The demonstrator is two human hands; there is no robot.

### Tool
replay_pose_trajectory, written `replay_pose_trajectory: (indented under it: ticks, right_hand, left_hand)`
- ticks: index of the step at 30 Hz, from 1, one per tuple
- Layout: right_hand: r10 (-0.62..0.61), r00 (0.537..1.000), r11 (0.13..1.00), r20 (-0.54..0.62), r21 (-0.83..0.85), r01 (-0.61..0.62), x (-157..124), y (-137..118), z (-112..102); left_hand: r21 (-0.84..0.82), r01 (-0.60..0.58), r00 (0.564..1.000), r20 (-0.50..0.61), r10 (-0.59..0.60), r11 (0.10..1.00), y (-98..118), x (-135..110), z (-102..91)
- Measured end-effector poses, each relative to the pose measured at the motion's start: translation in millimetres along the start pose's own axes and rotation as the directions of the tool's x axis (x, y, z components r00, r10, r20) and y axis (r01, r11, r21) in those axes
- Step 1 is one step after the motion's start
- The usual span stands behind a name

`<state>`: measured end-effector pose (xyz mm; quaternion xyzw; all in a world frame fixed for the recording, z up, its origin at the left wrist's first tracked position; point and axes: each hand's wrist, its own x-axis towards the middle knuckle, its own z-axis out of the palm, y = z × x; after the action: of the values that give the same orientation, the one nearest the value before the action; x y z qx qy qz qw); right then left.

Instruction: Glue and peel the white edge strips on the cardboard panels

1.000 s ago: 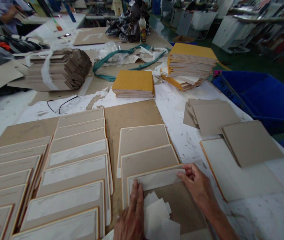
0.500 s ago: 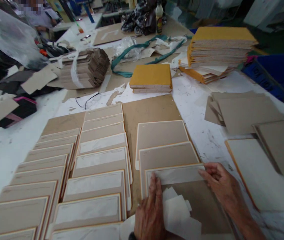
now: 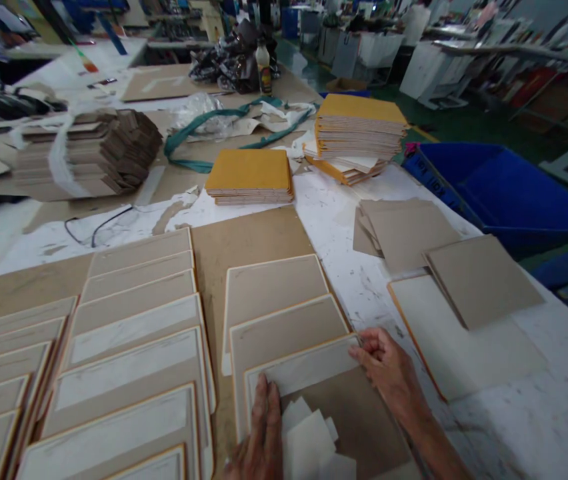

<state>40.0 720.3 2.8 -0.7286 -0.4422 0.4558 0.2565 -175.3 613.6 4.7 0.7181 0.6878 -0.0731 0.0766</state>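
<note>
While the left hand (image 3: 257, 437) lies flat with its fingers spread across the lower edge of an orange-edged panel (image 3: 299, 367), its grip released, the right hand (image 3: 389, 373) curls at that panel's upper right corner, thumb and fingers apparently pinched on the edge. That panel sits nearest the body, at the foot of a short column of overlapping panels (image 3: 277, 300), on a brown board sheet (image 3: 249, 243) laid on the bench (image 3: 554, 427). White paper scraps (image 3: 307, 443) lie just below it, beside the left hand. To the left, two longer ranks of panels (image 3: 129, 353) overlap like shingles, so a good number appear already laid out, while the short column looks the least filled. Further off, much seems unplaced: a yellow-topped stack (image 3: 249, 175), a taller yellow-topped stack (image 3: 359, 120) and a strapped bundle of grey board (image 3: 84, 155) stand beyond the sheet. To the right, loose grey boards (image 3: 481, 280) rest on a larger pale panel (image 3: 464, 347), with more grey boards (image 3: 404, 230) just behind, beside a blue plastic crate (image 3: 504, 187).
</note>
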Motion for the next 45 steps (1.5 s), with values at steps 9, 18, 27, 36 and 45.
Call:
replay_pose_trajectory:
  ticks: [9,18,27,36,45]
  right_hand:
    - [0.091,0.993,0.996,0.079,-0.012,-0.090,12.3,17.0,-5.8]
    - [-0.721,0.693,0.602,0.014,-0.483,0.636,-32.2,1.7,6.9]
    - [-0.775,0.495,0.206,0.392,-0.583,0.786,-47.6,8.8,45.3]
    - [-0.716,0.606,0.263,0.347,-0.670,0.694,-53.9,-6.8,44.4]
    - [-0.669,0.638,0.226,0.380,-0.714,0.662,-56.4,-23.8,49.2]
  left_hand:
    - [0.057,0.075,0.976,0.199,-0.085,0.996,15.9,0.7,-27.9]
    - [0.053,0.013,0.995,0.097,-0.018,0.999,12.6,2.2,-29.0]
    - [-0.124,0.012,0.983,0.183,0.011,0.992,4.9,-2.1,-28.8]
    - [-0.146,0.012,0.982,0.191,0.017,0.989,-0.8,-2.8,-26.8]
    - [-0.164,0.000,0.986,0.163,0.027,0.986,-2.7,-4.3,-28.2]
